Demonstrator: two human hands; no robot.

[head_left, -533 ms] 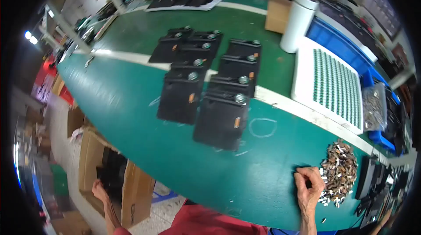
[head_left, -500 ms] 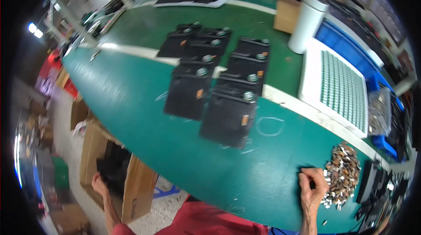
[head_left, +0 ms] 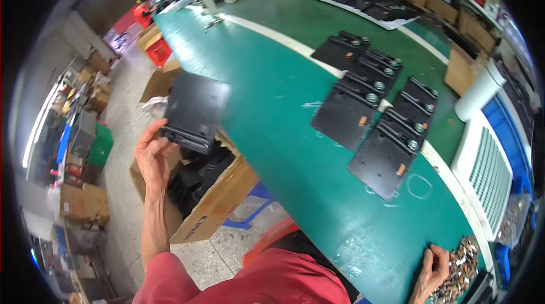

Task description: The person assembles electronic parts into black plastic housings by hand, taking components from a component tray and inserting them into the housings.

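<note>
My left hand grips a flat black panel by its near-left edge. It holds the panel raised above an open cardboard box, where more black parts lie. On the right, my right hand rests beside a pile of small brown and silver pieces. Its fingers are curled together, and whatever they may hold is hidden. Several black panels lie in two overlapping rows on the green table. Each carries a round silvery part, and orange pieces show on some.
A white tray of small green parts stands at the right, beside a white cylinder and blue bins. More black parts lie on a white sheet at the back. A blue stool is below the table edge.
My left hand has come up out of the cardboard box with a black panel. The view has swung left, and my right hand stays by the pile of small pieces.
</note>
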